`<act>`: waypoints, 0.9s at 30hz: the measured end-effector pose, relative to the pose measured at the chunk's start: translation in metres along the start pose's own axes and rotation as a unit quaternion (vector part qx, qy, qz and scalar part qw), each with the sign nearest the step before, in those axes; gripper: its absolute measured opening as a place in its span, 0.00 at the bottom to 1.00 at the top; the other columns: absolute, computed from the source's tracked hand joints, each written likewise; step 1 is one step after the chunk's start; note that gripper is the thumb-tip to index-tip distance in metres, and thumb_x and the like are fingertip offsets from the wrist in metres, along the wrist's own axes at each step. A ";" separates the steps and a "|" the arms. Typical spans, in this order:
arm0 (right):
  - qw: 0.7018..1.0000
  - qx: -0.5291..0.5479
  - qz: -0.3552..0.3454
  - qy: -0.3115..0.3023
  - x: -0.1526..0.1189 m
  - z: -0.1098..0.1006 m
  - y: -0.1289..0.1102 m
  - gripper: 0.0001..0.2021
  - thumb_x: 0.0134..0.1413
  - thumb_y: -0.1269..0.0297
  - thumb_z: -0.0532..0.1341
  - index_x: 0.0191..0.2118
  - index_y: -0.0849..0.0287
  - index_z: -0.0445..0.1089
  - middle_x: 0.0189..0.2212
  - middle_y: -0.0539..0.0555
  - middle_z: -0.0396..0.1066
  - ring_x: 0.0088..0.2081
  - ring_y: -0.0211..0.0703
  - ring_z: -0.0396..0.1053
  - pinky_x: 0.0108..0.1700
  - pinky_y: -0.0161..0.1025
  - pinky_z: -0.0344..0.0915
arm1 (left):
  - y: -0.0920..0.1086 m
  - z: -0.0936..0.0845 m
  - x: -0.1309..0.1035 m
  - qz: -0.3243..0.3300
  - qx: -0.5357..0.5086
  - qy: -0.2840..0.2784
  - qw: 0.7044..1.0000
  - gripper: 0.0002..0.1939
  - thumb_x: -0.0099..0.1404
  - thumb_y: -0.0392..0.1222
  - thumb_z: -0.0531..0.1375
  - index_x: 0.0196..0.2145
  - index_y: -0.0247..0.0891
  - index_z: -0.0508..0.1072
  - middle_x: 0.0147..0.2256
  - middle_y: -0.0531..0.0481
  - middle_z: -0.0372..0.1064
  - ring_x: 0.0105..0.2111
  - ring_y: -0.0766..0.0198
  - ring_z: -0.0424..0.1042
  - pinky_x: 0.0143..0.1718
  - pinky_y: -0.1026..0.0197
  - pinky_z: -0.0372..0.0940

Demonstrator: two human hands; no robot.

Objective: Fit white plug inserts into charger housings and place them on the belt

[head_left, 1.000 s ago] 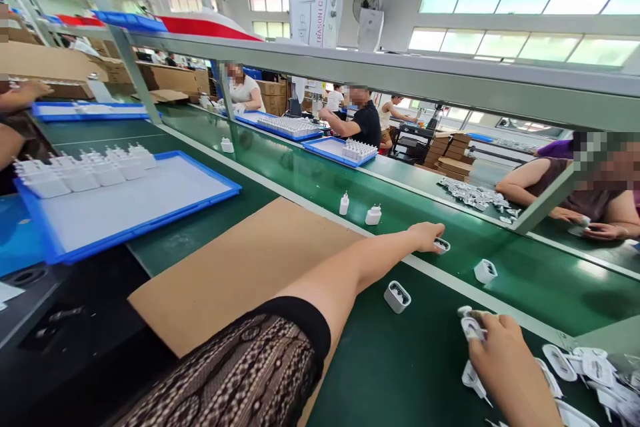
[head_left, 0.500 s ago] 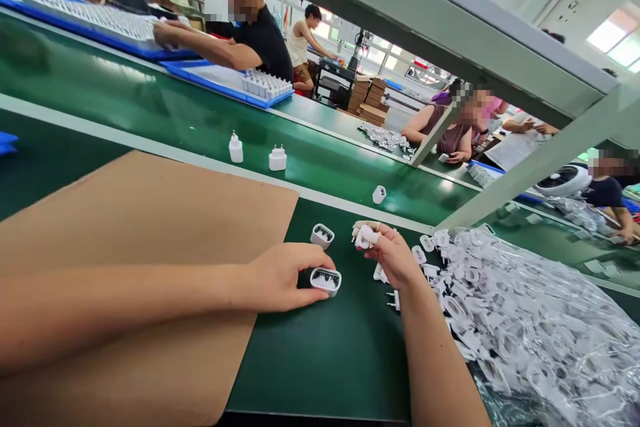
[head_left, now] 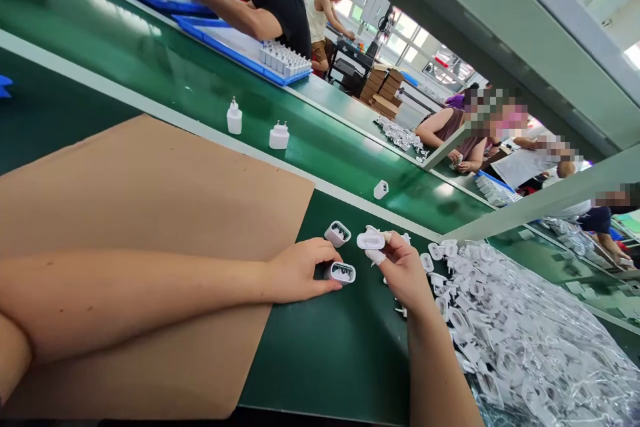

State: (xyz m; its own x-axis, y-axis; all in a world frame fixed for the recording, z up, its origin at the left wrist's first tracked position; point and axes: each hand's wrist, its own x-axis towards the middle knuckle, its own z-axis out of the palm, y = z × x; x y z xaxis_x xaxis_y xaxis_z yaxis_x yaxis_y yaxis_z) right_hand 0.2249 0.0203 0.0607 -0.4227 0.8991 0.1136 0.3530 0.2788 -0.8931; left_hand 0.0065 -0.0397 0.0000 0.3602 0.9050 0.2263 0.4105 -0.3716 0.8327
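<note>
L fingers [head_left: 327,253] pinch hsg [head_left: 334,272], parts [head_left: 343,270] inside | R fingers [head_left: 396,244] pinch wht cover [head_left: 371,241] | blue tray [head_left: 230,40] w/ plugs [head_left: 285,61]

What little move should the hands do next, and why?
I think the right hand should bring its white cap over the cup. The left hand holds that cup, open end showing, close by. The cap and opening are both oval, so they might fit.

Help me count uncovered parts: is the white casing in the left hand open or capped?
Open. The white casing in the left hand has no cap; its top opening shows dark parts inside.
</note>
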 end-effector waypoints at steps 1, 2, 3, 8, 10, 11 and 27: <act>1.000 -0.021 -0.019 -0.003 -0.002 0.000 -0.002 0.10 0.55 0.59 0.67 0.42 0.55 0.79 0.41 0.54 0.75 0.44 0.47 0.73 0.48 0.44 0.71 | 0.000 0.000 0.001 -0.002 -0.006 0.004 1.000 0.14 0.62 0.46 0.68 0.43 0.39 0.78 0.42 0.47 0.76 0.45 0.56 0.73 0.46 0.57 0.68; 0.998 -0.045 -0.032 -0.006 -0.004 0.000 -0.005 0.09 0.56 0.60 0.66 0.42 0.54 0.79 0.42 0.55 0.75 0.44 0.46 0.73 0.46 0.43 0.70 | -0.001 0.001 0.001 -0.004 -0.011 0.006 1.000 0.15 0.61 0.46 0.69 0.44 0.39 0.78 0.42 0.47 0.76 0.45 0.55 0.73 0.46 0.57 0.67; 0.997 -0.072 -0.039 -0.011 -0.007 0.000 -0.008 0.10 0.57 0.61 0.65 0.43 0.54 0.79 0.43 0.55 0.75 0.43 0.46 0.73 0.44 0.42 0.70 | -0.001 0.001 0.002 -0.006 -0.015 0.008 1.000 0.15 0.60 0.46 0.69 0.44 0.39 0.78 0.42 0.46 0.76 0.45 0.55 0.73 0.46 0.58 0.67; 0.981 -0.189 -0.025 -0.041 -0.021 -0.003 -0.028 0.16 0.56 0.64 0.66 0.51 0.56 0.77 0.36 0.54 0.77 0.31 0.41 0.67 0.32 0.39 0.64 | -0.006 0.002 0.003 0.005 -0.021 0.011 1.000 0.14 0.61 0.47 0.70 0.42 0.39 0.79 0.41 0.47 0.76 0.44 0.56 0.73 0.46 0.58 0.67; 0.964 -0.249 -0.062 -0.068 -0.026 -0.001 -0.034 0.12 0.58 0.67 0.64 0.47 0.56 0.77 0.34 0.53 0.73 0.32 0.43 0.67 0.33 0.39 0.64 | -0.008 0.003 0.004 0.011 -0.020 0.018 1.000 0.15 0.61 0.47 0.70 0.42 0.38 0.79 0.40 0.47 0.75 0.43 0.56 0.73 0.44 0.58 0.67; 0.954 -0.276 -0.083 -0.082 -0.027 0.001 -0.036 0.11 0.58 0.69 0.62 0.45 0.57 0.77 0.34 0.54 0.72 0.34 0.44 0.67 0.35 0.40 0.64 | -0.009 0.003 0.004 0.014 -0.019 0.020 1.000 0.15 0.61 0.47 0.70 0.42 0.38 0.79 0.40 0.47 0.75 0.43 0.56 0.72 0.44 0.58 0.67; 0.909 -0.363 -0.194 -0.062 -0.031 0.016 -0.032 0.14 0.53 0.79 0.57 0.41 0.57 0.73 0.37 0.54 0.72 0.39 0.47 0.68 0.39 0.41 0.66 | -0.011 0.004 0.005 0.024 -0.035 0.023 0.999 0.11 0.59 0.46 0.72 0.35 0.37 0.78 0.35 0.49 0.74 0.39 0.58 0.72 0.41 0.59 0.65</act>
State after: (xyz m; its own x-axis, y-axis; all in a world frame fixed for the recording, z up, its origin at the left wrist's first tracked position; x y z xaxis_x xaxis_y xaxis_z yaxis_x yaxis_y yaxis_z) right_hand 0.2137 -0.0219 0.0785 -0.7080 0.6533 0.2680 0.5960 0.7565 -0.2693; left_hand 0.0069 -0.0323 -0.0095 0.3392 0.8956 0.2878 0.3336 -0.4006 0.8534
